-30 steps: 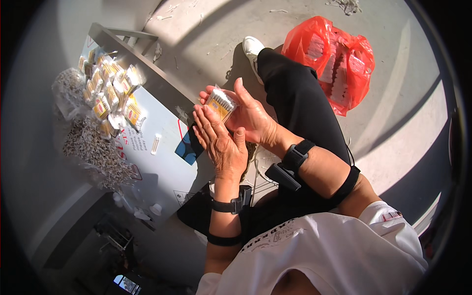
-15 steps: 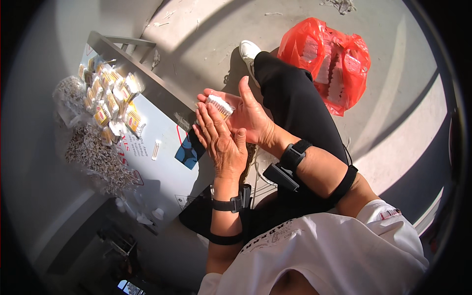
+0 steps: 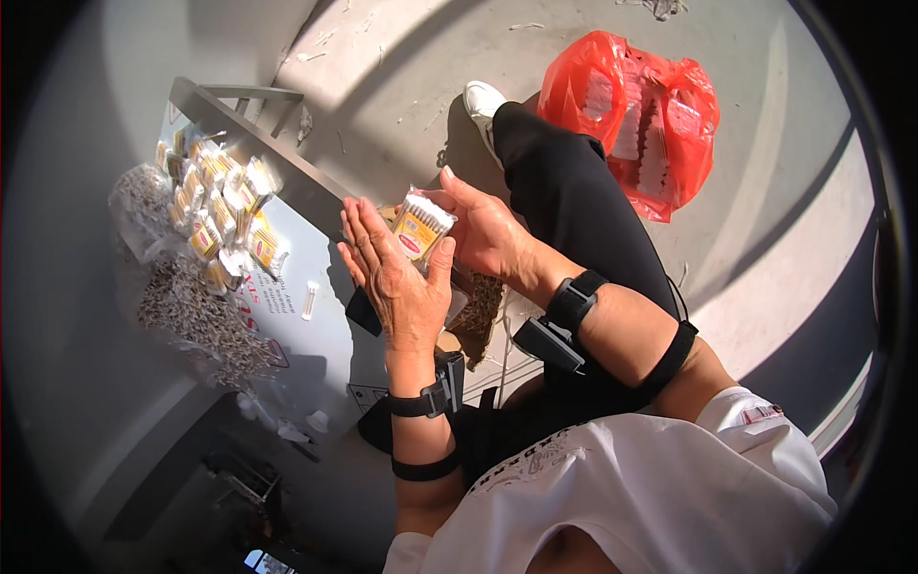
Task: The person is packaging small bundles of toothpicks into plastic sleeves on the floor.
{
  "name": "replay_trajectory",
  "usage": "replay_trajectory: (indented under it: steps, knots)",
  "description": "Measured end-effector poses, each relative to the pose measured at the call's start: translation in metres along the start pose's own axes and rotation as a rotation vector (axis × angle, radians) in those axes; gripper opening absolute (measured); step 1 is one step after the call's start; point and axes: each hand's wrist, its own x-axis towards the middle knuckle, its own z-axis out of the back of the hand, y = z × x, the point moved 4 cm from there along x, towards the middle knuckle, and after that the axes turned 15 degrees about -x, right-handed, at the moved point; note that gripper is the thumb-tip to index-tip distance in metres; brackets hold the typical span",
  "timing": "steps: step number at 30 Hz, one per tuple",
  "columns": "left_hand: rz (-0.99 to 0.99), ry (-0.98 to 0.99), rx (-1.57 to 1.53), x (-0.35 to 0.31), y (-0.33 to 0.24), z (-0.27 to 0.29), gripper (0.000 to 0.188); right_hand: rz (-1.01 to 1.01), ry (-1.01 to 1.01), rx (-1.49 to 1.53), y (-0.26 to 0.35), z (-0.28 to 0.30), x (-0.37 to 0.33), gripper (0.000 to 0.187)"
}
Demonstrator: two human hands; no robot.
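Note:
A clear-wrapped packet of cotton swabs (image 3: 421,228), with a yellow and red label and white tips showing at one end, is tilted between my two hands. My left hand (image 3: 394,282) has its fingers straight and together on the packet's left side, its thumb at the lower right edge. From the right, my right hand (image 3: 492,234) reaches behind the packet, thumb pointing up and apart from it; its fingertips are partly hidden. On the grey panel at left lies a pile of similar swab packets (image 3: 222,206), with a small bundle of swabs (image 3: 311,299) beside it.
A heap of loose swabs (image 3: 196,311) in clear plastic lies nearer me than the packets. Beneath my hands, a cardboard box (image 3: 483,316) of loose swabs shows partly. A red plastic bag (image 3: 631,124) with pale pink-white packs sits on the floor beyond my right leg (image 3: 564,172).
The packet has turned so its labelled face shows. My left hand has shifted left and uncovered it; my right hand has lowered slightly, its thumb tipping left.

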Motion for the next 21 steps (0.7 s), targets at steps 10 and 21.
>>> replay_trajectory:
  steps: [10,21]
  knots:
    - [0.016,-0.106,-0.055,-0.021,0.019,-0.032,0.085,-0.123,-0.018,0.079,0.007,-0.016,0.001,0.031]
    - [0.060,-0.113,-0.075,-0.027,0.019,-0.038,0.084,-0.089,-0.016,-0.021,0.011,-0.015,0.006,0.029]
